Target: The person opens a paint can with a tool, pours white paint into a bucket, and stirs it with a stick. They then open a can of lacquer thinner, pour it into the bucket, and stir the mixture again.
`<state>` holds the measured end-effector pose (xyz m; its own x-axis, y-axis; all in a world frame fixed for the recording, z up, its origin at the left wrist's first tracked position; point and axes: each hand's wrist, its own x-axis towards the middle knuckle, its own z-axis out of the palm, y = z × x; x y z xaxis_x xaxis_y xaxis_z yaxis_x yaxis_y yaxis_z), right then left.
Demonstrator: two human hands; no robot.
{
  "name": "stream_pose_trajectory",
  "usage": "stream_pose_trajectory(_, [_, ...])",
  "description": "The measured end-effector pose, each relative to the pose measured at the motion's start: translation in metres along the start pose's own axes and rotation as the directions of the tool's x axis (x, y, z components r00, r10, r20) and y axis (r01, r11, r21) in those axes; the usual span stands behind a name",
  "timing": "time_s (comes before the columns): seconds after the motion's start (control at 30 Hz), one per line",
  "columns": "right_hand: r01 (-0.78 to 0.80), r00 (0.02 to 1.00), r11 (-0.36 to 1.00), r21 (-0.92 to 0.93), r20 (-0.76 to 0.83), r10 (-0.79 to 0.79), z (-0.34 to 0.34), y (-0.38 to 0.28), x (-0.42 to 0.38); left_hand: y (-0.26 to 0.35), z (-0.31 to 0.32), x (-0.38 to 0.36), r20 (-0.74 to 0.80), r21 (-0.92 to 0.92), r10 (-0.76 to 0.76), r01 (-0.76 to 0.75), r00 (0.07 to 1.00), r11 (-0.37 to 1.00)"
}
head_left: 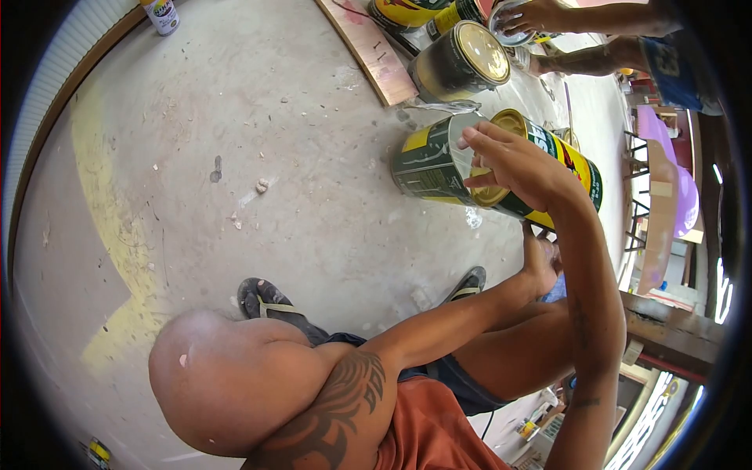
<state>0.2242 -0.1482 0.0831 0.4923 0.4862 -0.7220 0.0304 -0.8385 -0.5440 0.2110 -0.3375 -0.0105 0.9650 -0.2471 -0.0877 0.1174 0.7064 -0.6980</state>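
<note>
A green-and-yellow paint can [583,168] with gold-coloured end metal lies across the mouth of a second paint can [427,168], which stands on the floor. My right hand [521,160] reaches over the gold end, its fingers spread near the second can's rim; any contact there is hard to judge. Against the upper can's side is my left hand [540,262], gripping it from below. Most of the left fingers are hidden behind the can. Whether anything is flowing between the cans does not show.
Beyond stand a stained metal can [470,59], several other cans and a wooden board [372,55]. Another person's hand [529,17] holds a clear round container. A spray can [162,16] stands by a corrugated wall. My sandalled foot [270,299] is on the dusty floor.
</note>
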Motion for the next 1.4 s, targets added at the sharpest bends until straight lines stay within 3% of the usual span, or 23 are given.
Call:
stream_pose_trajectory(0.33, [-0.006,1.0,1.0,-0.014,0.027,0.006,-0.002,0.002,0.001,0.002,-0.001,0.0,0.072,0.0,-0.038,0.038,0.997,0.999])
stream_pose_trajectory(0.8, [-0.034,0.999,0.988,-0.151,-0.004,0.033,0.0,-0.004,-0.007,0.002,-0.002,0.001,0.024,-0.024,-0.025,0.026,0.999,0.999])
stream_pose_trajectory(1.4, [-0.028,1.0,0.994,-0.107,-0.005,0.027,-0.002,-0.005,-0.007,0.001,0.002,-0.001,0.013,-0.055,-0.038,0.039,0.999,0.998])
